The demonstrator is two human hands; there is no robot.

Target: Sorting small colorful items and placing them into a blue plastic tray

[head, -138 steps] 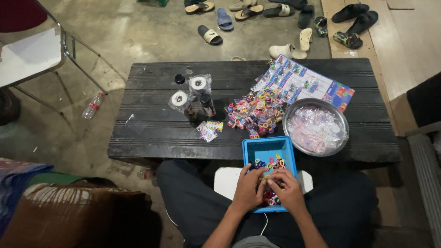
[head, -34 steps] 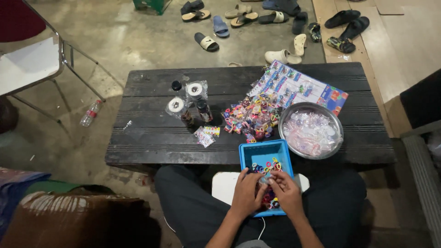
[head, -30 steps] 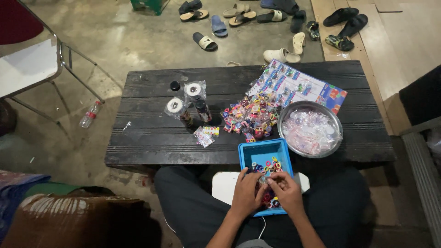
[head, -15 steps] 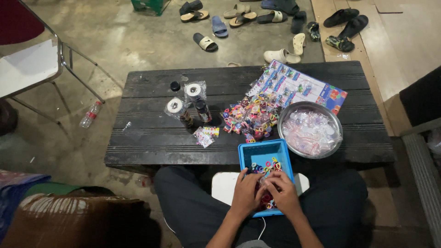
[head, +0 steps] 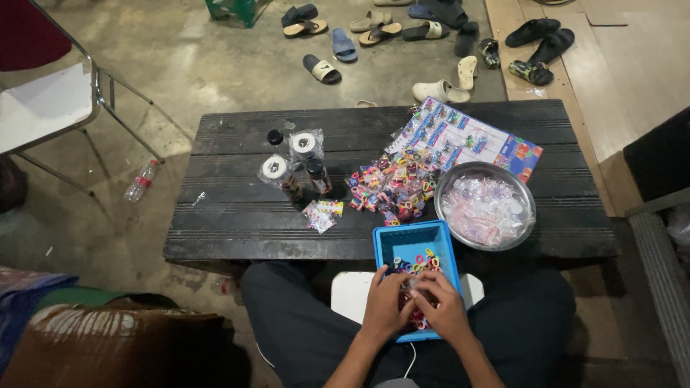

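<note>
Head view: both hands, left (head: pixel 384 305) and right (head: pixel 442 305), meet fingertip to fingertip over the near end of a blue tray (head: pixel 415 251), pinching something too small to tell among the coloured rings (head: pixel 417 263). The tray rests on the lap, its far end against the bench (head: pixel 237 215). Just beyond the hands lies a heap of packets (head: pixel 392 187), right of it a metal bowl (head: pixel 485 205) of clear bags, beyond that a printed sheet (head: pixel 467 136). Further left stand small bottles (head: pixel 298 169).

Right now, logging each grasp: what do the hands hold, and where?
Both hands meet over small items in the blue tray; fingers hide what is pinched.
</note>
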